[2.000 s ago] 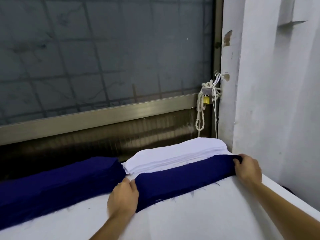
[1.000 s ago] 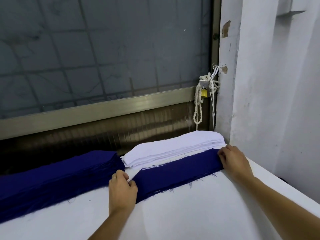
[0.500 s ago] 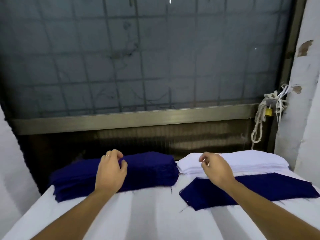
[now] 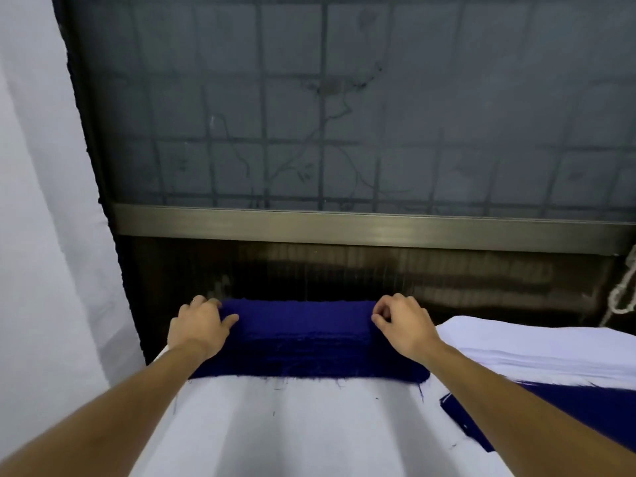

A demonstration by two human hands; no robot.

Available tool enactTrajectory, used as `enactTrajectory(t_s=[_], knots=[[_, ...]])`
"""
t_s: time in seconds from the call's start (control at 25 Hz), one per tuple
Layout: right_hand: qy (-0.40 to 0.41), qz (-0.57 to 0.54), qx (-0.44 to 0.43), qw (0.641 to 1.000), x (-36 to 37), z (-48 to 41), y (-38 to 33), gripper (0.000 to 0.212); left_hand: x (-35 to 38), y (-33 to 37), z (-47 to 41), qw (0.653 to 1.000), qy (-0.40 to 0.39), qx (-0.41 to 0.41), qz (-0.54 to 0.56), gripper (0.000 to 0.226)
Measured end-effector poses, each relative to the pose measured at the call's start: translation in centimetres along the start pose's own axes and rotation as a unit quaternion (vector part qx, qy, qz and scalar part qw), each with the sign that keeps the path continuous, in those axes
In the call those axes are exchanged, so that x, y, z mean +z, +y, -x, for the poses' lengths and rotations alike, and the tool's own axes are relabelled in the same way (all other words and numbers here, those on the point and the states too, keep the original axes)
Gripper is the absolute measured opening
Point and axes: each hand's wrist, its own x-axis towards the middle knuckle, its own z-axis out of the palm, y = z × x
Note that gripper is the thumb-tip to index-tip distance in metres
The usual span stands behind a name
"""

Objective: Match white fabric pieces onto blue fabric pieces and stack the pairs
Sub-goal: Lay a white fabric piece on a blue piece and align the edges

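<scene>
Both hands reach out from the near edge over the white table cover [image 4: 292, 428]. Beside the right forearm, the laid blue piece [image 4: 564, 407] lies flat, and the part that shows has no white on it. Two seconds ago both hands were pressing the ends of that piece. They have since let go of it and moved left, and the view has swung left with them. Now each hand sits at one end of the blue stack [image 4: 303, 339], further back on the table. The left hand [image 4: 201, 327] has its fingers curled over the stack's far left corner and its thumb lying along the top. The right hand [image 4: 401, 323] pinches at the top right edge with thumb and fingertips drawn together. Whether either hand has only the top layer or several cannot be told. I judge that a fresh blue piece is being lifted off rather than a white one being matched, so the laid piece still waits for its partner. The white stack [image 4: 537, 349] lies just to the right of the blue one, touched by neither hand. Behind both stacks run the metal window rail [image 4: 344, 228] and the gridded pane, and a knotted rope [image 4: 623, 297] hangs at the far right.
</scene>
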Motion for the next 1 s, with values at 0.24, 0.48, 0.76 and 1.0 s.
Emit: enactTrajectory(t_s=[0.24, 0.48, 0.76, 1.0], knots=[[0.004, 0.047, -0.007, 0.999, 2.2, -1.2, -1.5, 0.019, 0.1, -0.1, -1.2, 0.994, -0.053, -0.017, 0.098, 0.023], [0.009, 0.046, -0.027, 0.999, 3.9, -2.0, -3.4, 0.029, 0.0, -0.8, -0.4, 0.991, -0.005, 0.133, 0.026, 0.002], [-0.041, -0.023, -0.118, 0.992, 5.9, -3.4, -7.6, 0.056, -0.2, -1.3, 0.0, 0.966, -0.045, 0.254, -0.008, 0.017], [-0.035, -0.045, -0.164, 0.985, 7.2, -3.4, -10.6, 0.047, -2.1, 0.6, 0.5, 0.966, -0.042, 0.206, 0.153, 0.044]])
